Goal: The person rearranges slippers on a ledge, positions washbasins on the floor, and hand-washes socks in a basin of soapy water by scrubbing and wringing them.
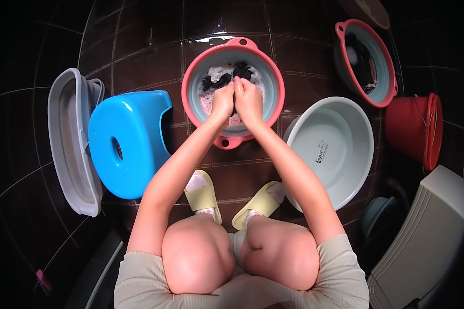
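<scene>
Both my hands are closed side by side over a round grey basin with a pink rim (188, 105). My left hand (222, 103) and my right hand (248, 102) grip a dark wet cloth (242, 71) between them; part of it shows beyond my fingers, and a bit between my wrists. Another dark fold (216, 82) lies to the left in the foamy water, and I cannot tell whether it belongs to the same piece. White suds (206, 103) cover much of the basin's inside.
A blue stool (126, 149) and a long grey tub (75, 149) stand at left. On the right are a large pale basin (340, 165), another pink-rimmed basin (392, 77) with dark contents, a red bucket (410, 126) and a pale box-like object (423, 232). Dark tiles (149, 62) form the floor.
</scene>
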### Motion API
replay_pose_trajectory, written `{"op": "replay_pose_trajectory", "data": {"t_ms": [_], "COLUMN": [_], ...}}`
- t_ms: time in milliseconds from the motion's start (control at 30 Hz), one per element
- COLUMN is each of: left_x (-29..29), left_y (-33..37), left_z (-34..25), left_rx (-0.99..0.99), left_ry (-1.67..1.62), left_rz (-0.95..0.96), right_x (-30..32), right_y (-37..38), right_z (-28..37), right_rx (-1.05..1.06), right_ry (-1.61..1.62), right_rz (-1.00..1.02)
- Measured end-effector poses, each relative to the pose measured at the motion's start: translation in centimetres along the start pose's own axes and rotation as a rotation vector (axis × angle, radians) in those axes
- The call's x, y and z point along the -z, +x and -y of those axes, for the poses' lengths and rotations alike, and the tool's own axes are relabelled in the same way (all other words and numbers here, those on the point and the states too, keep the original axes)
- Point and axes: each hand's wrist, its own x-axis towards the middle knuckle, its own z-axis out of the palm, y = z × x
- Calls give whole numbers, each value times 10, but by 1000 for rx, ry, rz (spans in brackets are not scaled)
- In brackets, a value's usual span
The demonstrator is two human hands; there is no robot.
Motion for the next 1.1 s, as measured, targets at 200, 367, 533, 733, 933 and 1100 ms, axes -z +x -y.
{"op": "replay_pose_trajectory", "data": {"t_ms": [200,367,533,733,933,1100], "left_x": [14,34,41,51,46,55], "left_y": [-5,2,5,14,18,15], "left_z": [-27,-33,-38,-30,-10,-18], "left_rx": [203,244,298,33,-168,-196], "left_ry": [-143,-169,-298,191,179,166], "left_rz": [243,327,368,351,566,598], "right_x": [19,33,35,35,24,37], "right_y": [21,17,-5,4,9,14], "right_z": [-41,-45,-8,-28,-45,-53], "right_rx": [116,381,715,274,59,-134], "right_ry": [-247,-196,-67,127,805,778], "right_rz": [-53,-135,-2,163,321,370]}}
